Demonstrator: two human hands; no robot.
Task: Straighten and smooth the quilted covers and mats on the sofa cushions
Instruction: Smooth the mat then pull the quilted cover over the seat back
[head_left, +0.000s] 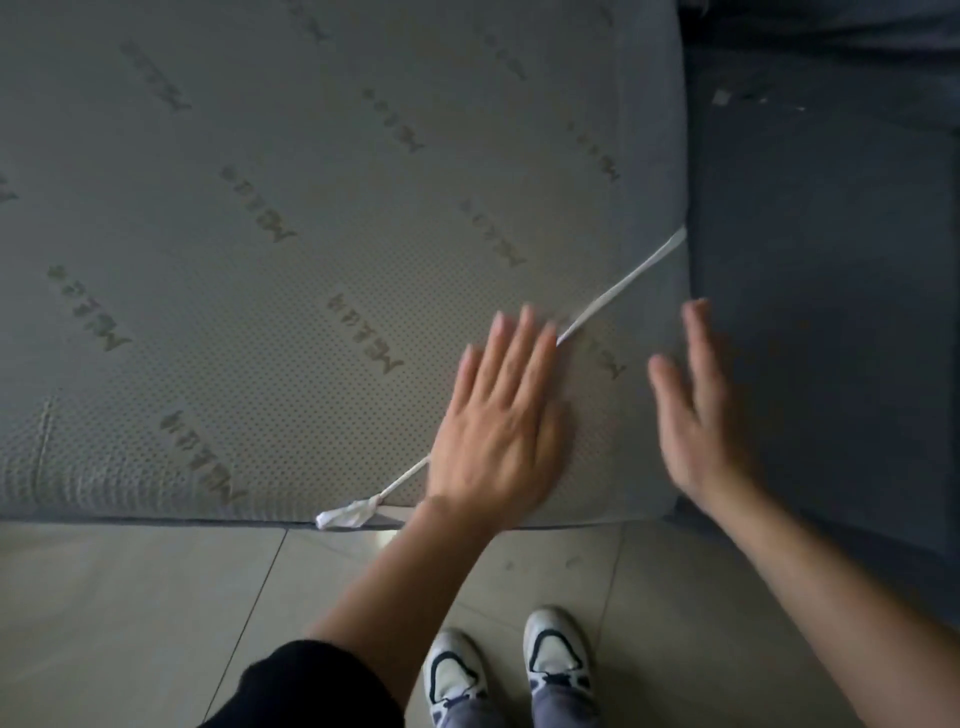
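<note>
Seen from the head camera, a person's left hand (498, 410) lies flat, fingers straight and slightly spread, on the front right corner of the grey mat (260, 234), across its white elastic strap (623, 280), while the right hand (696, 405), fingers likewise straight, is blurred at the mat's right edge beside the dark sofa cushion (810, 322), contact unclear.

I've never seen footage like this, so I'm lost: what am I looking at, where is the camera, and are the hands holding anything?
There is no machine: a person wears one camera on the head, looking down at their own hands. The left hand lies flat and open on a grey printed mat spread over the sofa, over a white strap that crosses the mat's corner. The right hand is open at the mat's right edge; blur hides whether it touches. Neither holds anything. Below are the tiled floor and the person's white shoes.
</note>
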